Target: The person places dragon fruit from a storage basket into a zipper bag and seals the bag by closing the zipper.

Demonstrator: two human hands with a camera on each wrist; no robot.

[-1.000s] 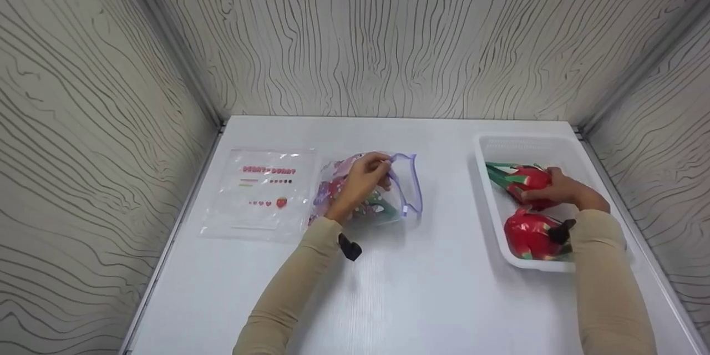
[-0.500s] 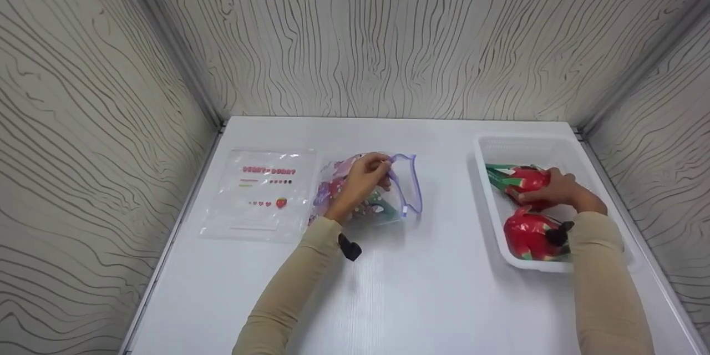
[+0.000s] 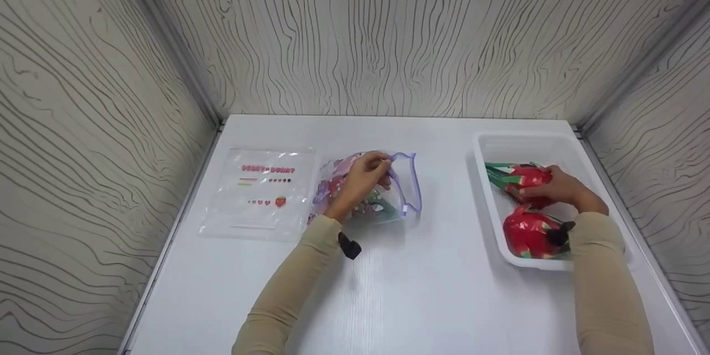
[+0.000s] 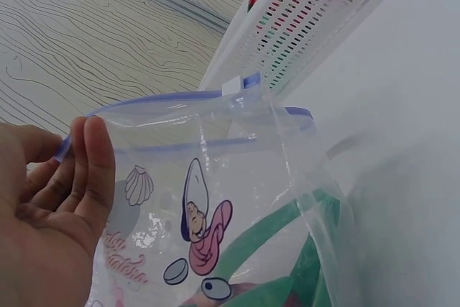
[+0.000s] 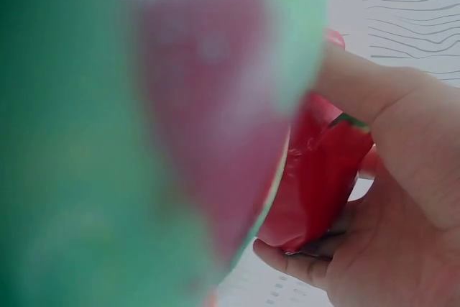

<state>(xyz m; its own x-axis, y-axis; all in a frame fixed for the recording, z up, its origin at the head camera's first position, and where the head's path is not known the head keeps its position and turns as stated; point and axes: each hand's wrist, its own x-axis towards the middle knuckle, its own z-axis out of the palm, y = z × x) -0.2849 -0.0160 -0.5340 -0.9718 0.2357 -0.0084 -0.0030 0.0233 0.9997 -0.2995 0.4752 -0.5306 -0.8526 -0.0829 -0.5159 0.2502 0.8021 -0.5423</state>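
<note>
My left hand (image 3: 363, 177) pinches the purple rim of a clear zip bag (image 4: 172, 199), and the mouth gapes to the right. Through the printed plastic I see red and green contents. A white slider sits on the purple zip edge. Inside the white basket (image 3: 488, 222) at the right, my right hand (image 3: 563, 186) grips a red dragon fruit (image 5: 305, 185) with green leaf tips, fingers and thumb around its sides. Nearer the basket's front lies a second dragon fruit (image 3: 527, 230); in the right wrist view a blurred green and red shape fills the left side.
A flat clear bag (image 3: 258, 222) with red print and a strawberry lies left of the zip bag. Everything stands on a white table (image 3: 388, 299), with wood-patterned panels (image 3: 355, 39) behind and at both sides. The basket has perforated walls.
My right hand shifts very slightly on the dragon fruit in the basket. My left hand and the zip bag stay where they were.
</note>
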